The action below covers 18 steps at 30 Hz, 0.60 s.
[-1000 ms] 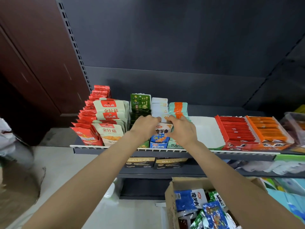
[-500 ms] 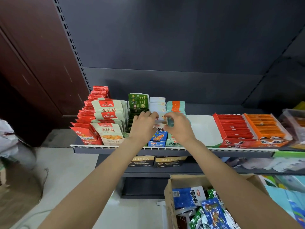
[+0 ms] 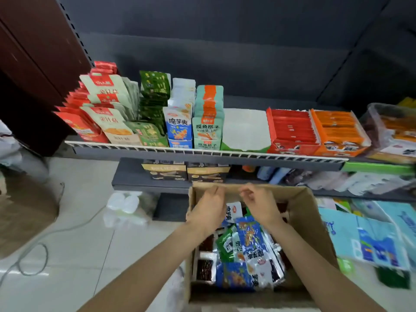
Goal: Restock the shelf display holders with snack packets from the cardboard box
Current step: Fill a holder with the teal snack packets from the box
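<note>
Both hands are hovering over the open cardboard box [image 3: 310, 212], which is sitting on the floor near the viewer, below the shelf. The left hand [image 3: 208, 210] is reaching over the far left part of the box with its fingers [image 3: 215, 192] loosely curled and holding nothing. The right hand [image 3: 261, 204] is hanging just beside it, its fingers [image 3: 246, 192] also bent in a narrow, relaxed curl; motion blur is hiding whether the fingertips are touching anything, and no packet is showing in either grip.

Inside the box, loose snack packets [image 3: 249, 244] are lying in a jumbled heap: blue, green and silver foil ones, with dark ones along the left side.

On the shelf [image 3: 202, 154] farther away, display holders are standing in rows. The blue and white packets [image 3: 179, 124] and the teal and orange packets [image 3: 208, 122] are sitting upright side by side, with green packets [image 3: 153, 97] to their left and a white empty tray [image 3: 245, 129] to their right.
</note>
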Tool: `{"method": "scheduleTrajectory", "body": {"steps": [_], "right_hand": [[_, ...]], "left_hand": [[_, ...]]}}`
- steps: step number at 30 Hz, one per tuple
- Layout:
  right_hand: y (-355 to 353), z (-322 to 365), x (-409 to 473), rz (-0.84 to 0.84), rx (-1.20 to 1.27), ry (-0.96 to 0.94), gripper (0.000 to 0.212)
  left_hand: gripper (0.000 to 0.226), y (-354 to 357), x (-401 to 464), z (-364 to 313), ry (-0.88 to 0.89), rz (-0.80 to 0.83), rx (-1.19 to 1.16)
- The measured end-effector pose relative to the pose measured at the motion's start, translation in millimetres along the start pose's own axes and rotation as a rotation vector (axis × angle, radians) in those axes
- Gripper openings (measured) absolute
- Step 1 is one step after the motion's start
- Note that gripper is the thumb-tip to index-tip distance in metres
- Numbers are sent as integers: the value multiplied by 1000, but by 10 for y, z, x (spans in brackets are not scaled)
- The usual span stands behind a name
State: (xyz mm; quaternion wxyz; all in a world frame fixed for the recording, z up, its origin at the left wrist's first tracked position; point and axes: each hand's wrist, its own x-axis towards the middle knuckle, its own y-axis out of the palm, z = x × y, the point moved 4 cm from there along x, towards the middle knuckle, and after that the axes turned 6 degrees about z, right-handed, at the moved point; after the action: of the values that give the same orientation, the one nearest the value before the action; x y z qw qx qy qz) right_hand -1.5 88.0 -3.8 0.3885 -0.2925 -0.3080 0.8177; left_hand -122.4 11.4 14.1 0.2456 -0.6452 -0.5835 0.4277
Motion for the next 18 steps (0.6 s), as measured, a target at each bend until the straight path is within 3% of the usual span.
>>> {"method": "scheduleTrajectory", "body": {"steps": [2,5,9,11,15,18], "right_hand": [[162,-380,-96,107,-41,89,28],[442,-841,-234,288,-94,218,63],[718,-1159,-403,456,-121,297,105],[736,-1173,-432,425,-208,275,112],[704,-1205,-408,209,-43,293,108],[563,-1265,-355,165,-28,272,52]], "left_hand": [[39,408,54,-22,-133,169,57],[48,871,144,91,-290,316,156],[72,1118,322,292,-418,353,276],[67,1173,363,323,-456,341,324],[38,1190,338,177,-365,327,506],[30,1063,259,71,-349,279,494]]}}
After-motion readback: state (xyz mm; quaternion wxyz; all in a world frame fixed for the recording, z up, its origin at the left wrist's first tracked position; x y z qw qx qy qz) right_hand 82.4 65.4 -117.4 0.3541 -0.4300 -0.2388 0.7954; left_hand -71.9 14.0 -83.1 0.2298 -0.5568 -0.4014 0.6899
